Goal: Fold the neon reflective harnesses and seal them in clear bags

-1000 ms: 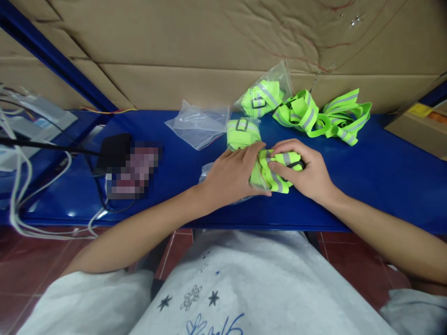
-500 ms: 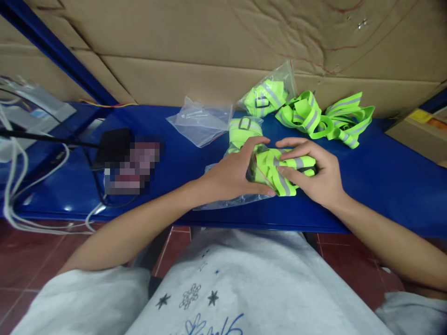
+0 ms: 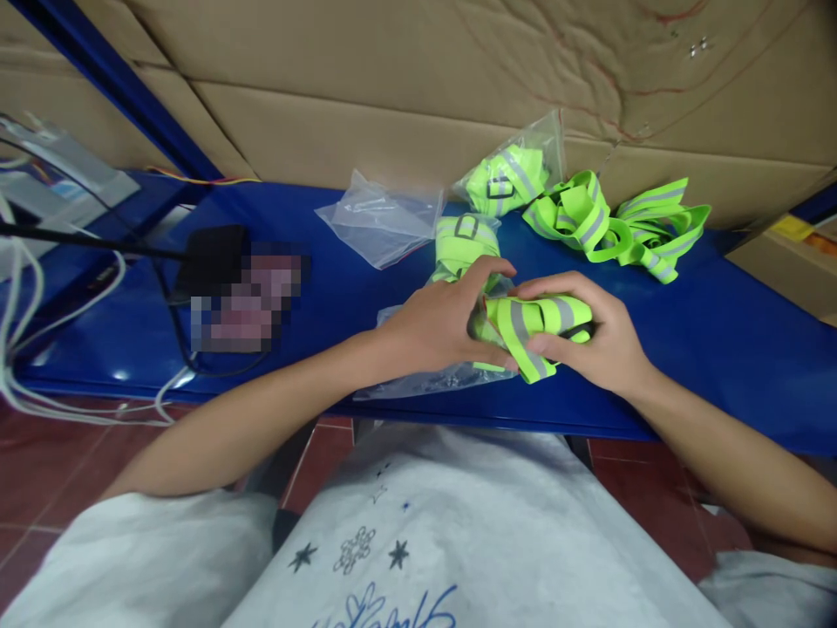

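Between my hands is a folded neon-yellow reflective strap (image 3: 523,327) with grey stripes and a black buckle. My right hand (image 3: 598,336) grips its right side, fingers over the top and thumb in front. My left hand (image 3: 445,323) curls around the mouth of a clear plastic bag (image 3: 425,385), thumb and fingers spread around the opening. The strap's left end lies inside that mouth. Most of the bag is hidden under my left hand and wrist. Just behind my left hand sits a wound strap bundle (image 3: 464,240) with a buckle on top.
A bagged strap (image 3: 506,180) leans by the cardboard wall (image 3: 366,122). Loose straps (image 3: 579,218) lie to its right. Empty clear bags (image 3: 383,222) rest on the blue shelf (image 3: 327,301). At left are a black device (image 3: 213,262), a blurred-out object (image 3: 252,305) and white cables (image 3: 39,349).
My right hand has closed further over the strap and shifted left, pressing it toward the bag mouth. My left hand keeps its hold on the bag. The view has shifted slightly.
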`<state>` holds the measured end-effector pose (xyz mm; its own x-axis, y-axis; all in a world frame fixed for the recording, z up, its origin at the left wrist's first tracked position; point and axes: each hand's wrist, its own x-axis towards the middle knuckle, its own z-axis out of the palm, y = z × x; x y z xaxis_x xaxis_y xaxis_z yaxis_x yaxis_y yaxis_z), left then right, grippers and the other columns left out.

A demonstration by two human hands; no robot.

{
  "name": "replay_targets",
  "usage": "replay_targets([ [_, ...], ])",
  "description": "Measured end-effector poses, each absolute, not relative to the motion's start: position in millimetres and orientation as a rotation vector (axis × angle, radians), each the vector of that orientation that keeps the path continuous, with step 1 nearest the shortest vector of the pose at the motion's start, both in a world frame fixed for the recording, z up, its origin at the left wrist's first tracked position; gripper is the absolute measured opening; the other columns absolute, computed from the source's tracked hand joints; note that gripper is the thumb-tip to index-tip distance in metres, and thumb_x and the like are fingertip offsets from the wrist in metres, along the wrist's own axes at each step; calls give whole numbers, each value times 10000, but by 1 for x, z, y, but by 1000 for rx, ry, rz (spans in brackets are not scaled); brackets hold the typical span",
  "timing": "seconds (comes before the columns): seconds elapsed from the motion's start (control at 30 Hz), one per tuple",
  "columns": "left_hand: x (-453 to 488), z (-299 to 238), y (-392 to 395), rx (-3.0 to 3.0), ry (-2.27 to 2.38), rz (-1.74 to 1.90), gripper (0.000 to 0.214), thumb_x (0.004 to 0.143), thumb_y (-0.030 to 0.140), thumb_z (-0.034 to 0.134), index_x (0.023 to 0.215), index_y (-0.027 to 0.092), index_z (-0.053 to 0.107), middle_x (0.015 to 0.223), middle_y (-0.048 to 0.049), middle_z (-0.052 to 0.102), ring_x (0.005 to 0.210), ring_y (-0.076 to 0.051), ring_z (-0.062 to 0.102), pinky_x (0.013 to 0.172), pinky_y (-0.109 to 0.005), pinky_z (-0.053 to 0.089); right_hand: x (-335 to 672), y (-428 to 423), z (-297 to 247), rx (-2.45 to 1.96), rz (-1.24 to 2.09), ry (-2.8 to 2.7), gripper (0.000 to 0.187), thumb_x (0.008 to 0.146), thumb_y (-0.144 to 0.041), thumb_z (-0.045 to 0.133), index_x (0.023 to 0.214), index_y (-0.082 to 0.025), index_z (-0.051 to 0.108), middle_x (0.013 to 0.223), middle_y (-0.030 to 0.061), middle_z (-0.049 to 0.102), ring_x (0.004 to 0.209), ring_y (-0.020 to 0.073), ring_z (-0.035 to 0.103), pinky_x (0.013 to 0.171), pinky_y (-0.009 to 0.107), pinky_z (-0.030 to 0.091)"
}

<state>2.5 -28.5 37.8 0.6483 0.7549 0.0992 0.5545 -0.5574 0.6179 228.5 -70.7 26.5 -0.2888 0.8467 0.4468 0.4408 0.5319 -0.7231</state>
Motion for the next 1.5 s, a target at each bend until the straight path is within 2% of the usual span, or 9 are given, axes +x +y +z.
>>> replay_targets([
  [0.2, 1, 25, -23, 2490, 1089, 506, 978, 715, 628, 845, 1496, 333, 336, 1374, -68, 627, 1024, -307, 722, 843, -362, 515, 224, -66, 23, -1182, 720, -1845, 391, 834, -373, 816, 1195, -285, 693, 1177, 6, 739, 1000, 226, 701, 879, 375, 585],
  [0.37, 0, 22, -22, 2568, 1088, 564, 990, 716, 700, 812, 1515, 359, 337, 1467, -53, 573, 1090, -293, 719, 858, -337, 513, 224, -68, 22, -1158, 592, -1849, 304, 825, -337, 823, 1112, -304, 730, 1091, 6, 753, 937, 225, 704, 837, 377, 584],
  [0.53, 0, 31, -20, 2489, 1182, 561, 1042, 649, 820, 763, 1486, 304, 419, 1218, -45, 705, 1039, -301, 725, 845, -348, 506, 229, -73, 26, -1130, 405, -1858, 320, 804, -377, 841, 1095, -307, 728, 1066, 19, 748, 891, 227, 694, 776, 377, 585],
  [0.67, 1, 37, -20, 2485, 1310, 444, 907, 553, 924, 717, 1157, 251, 661, 904, -35, 750, 902, -329, 726, 741, -349, 478, 235, -71, 27, -1032, 469, -1877, 377, 769, -391, 860, 1089, -281, 694, 1054, 19, 735, 890, 219, 689, 793, 366, 592],
  [0.77, 2, 38, -22, 2528, 1325, 367, 836, 550, 941, 704, 965, 215, 700, 794, -53, 736, 819, -321, 722, 656, -320, 421, 238, -70, 26, -1032, 598, -1914, 425, 755, -416, 868, 1109, -277, 679, 1081, 27, 731, 923, 232, 696, 842, 383, 594],
  [0.9, 3, 37, -25, 2574, 1290, 379, 821, 598, 925, 695, 1017, 219, 720, 767, -48, 728, 828, -324, 727, 608, -303, 345, 239, -69, 25, -1017, 710, -1940, 430, 762, -396, 872, 1127, -286, 672, 1113, 27, 729, 948, 234, 697, 837, 375, 587],
  [1.03, 3, 33, -24, 2613, 1319, 397, 824, 612, 911, 704, 1079, 233, 725, 772, -51, 726, 813, -321, 713, 631, -308, 347, 235, -69, 25, -1064, 665, -1936, 353, 799, -381, 842, 1102, -290, 686, 1113, 25, 730, 949, 235, 691, 808, 370, 582],
  [1.27, -3, 40, -21, 2465, 1177, 514, 787, 606, 921, 690, 995, 237, 702, 820, -14, 723, 814, -257, 681, 649, -294, 340, 236, -71, 32, -1088, 592, -1878, 334, 808, -376, 839, 1112, -301, 723, 1094, 17, 746, 917, 235, 700, 818, 389, 594],
  [1.5, -7, 46, -20, 2345, 987, 466, 699, 623, 817, 782, 977, 225, 667, 879, 16, 739, 810, -207, 671, 672, -280, 351, 251, -67, 31, -969, 792, -1799, 359, 760, -355, 895, 1079, -315, 736, 1082, 12, 760, 923, 241, 729, 794, 385, 611],
])
